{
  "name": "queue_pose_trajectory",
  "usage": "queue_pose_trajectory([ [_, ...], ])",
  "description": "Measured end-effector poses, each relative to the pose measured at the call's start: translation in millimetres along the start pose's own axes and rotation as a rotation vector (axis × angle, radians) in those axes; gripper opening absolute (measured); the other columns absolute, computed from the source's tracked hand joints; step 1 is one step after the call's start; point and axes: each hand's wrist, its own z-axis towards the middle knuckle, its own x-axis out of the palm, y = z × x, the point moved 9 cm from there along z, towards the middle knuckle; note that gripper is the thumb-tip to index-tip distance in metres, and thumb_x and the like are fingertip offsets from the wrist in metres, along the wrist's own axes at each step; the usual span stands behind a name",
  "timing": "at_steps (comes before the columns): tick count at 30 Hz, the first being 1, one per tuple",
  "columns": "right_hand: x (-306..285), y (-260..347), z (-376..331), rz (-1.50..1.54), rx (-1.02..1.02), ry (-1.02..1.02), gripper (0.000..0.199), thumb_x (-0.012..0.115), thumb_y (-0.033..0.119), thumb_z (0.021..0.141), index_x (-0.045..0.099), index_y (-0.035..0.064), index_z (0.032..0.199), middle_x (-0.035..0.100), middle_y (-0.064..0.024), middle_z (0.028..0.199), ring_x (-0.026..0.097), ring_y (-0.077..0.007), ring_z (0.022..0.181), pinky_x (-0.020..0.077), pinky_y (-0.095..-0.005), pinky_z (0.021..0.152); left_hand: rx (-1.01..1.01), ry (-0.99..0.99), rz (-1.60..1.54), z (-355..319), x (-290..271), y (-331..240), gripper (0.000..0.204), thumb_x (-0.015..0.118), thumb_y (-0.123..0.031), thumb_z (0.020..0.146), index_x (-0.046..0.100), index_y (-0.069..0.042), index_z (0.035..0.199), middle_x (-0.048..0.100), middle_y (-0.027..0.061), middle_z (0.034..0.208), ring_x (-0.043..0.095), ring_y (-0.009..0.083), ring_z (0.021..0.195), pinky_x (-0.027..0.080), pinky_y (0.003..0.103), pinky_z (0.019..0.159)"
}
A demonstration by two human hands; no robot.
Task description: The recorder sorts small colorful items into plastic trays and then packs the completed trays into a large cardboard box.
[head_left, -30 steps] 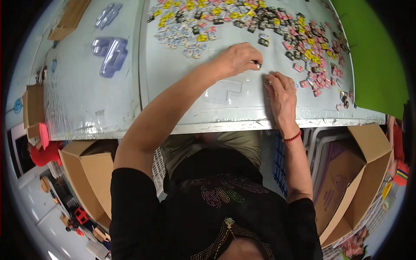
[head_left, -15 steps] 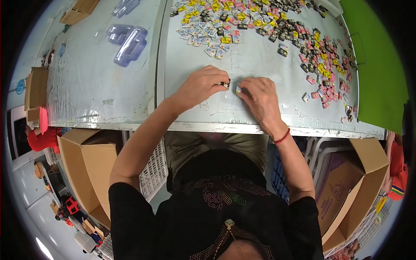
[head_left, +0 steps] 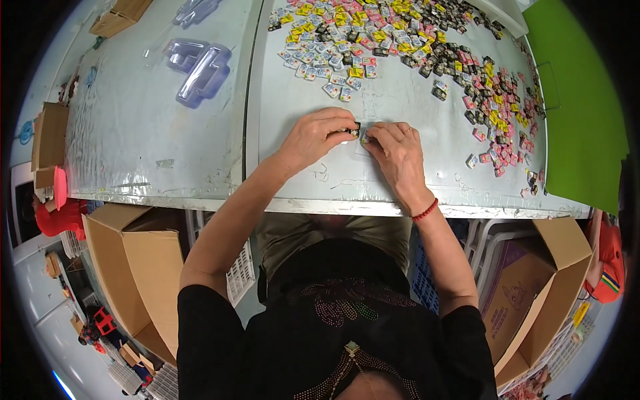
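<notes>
Two hands pinching small pieces together near the desk's front edge.

Left hand (head_left: 313,137) curled, fingertips closed on a small dark piece (head_left: 355,128); right hand (head_left: 393,153) likewise curled, fingertips closed on a small pale piece (head_left: 365,140), touching or just beside the dark one, too small to tell apart clearly. Both resting on the grey desk (head_left: 167,147), near the middle of its front edge. Heap (head_left: 400,40) of similar small pieces, yellow, pink, black and pale, spread along the far edge and down the right side, well apart from the hands. Clear plastic trays (head_left: 200,63) toward the far left corner. Green board (head_left: 580,100) at the right edge. Open cardboard boxes (head_left: 127,267) below the front edge.
</notes>
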Motion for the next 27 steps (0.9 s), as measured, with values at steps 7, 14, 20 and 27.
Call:
queue_pose_trajectory([
  [7, 1.4, -1.3, 0.3, 0.009, 0.003, -0.008, 0.027, 0.077, 0.005, 0.069, 0.067, 0.0058, 0.094, 0.067, -0.0050, 0.100, 0.059, -0.0239, 0.091, 0.0455, -0.0341, 0.082, -0.058, -0.063, 0.004, -1.2, -4.9, 1.2, 0.022, 0.075, -0.014, 0.076, 0.069, -0.005, 0.096, 0.065, 0.0039, 0.103, 0.062, 0.0220, 0.095, 0.052, 0.033, 0.081],
  [14, 1.9, -2.0, 0.0, -0.005, -0.020, -0.040, 0.025, 0.076, 0.007, 0.070, 0.067, 0.0065, 0.094, 0.065, -0.0057, 0.100, 0.060, -0.0235, 0.090, 0.0449, -0.0338, 0.082, 0.114, 0.031, 0.094, 2.0, 6.4, -2.0, 0.021, 0.074, -0.017, 0.077, 0.070, -0.007, 0.095, 0.067, 0.0029, 0.106, 0.058, 0.0231, 0.105, 0.049, 0.034, 0.088],
  [20, -5.4, 5.0, -9.5, -0.074, -0.071, -0.091, 0.020, 0.073, 0.008, 0.073, 0.067, 0.0066, 0.092, 0.064, -0.0061, 0.098, 0.060, -0.0223, 0.090, 0.0426, -0.0382, 0.085, 0.031, 0.085, 0.007, -1.6, 12.1, -2.2, 0.018, 0.073, -0.012, 0.078, 0.071, -0.005, 0.094, 0.068, 0.0048, 0.107, 0.059, 0.0245, 0.108, 0.049, 0.034, 0.091],
  [27, 11.6, 28.1, -16.9, -0.011, 0.004, -0.152, 0.025, 0.064, 0.006, 0.075, 0.064, 0.0009, 0.100, 0.059, -0.0116, 0.107, 0.057, -0.0273, 0.099, 0.0422, -0.0403, 0.088, 0.120, 0.205, 0.339, -18.0, 18.3, -15.0, 0.052, 0.069, -0.014, 0.080, 0.053, 0.000, 0.127, 0.052, 0.0117, 0.133, 0.046, 0.0317, 0.126, 0.039, 0.043, 0.102],
])
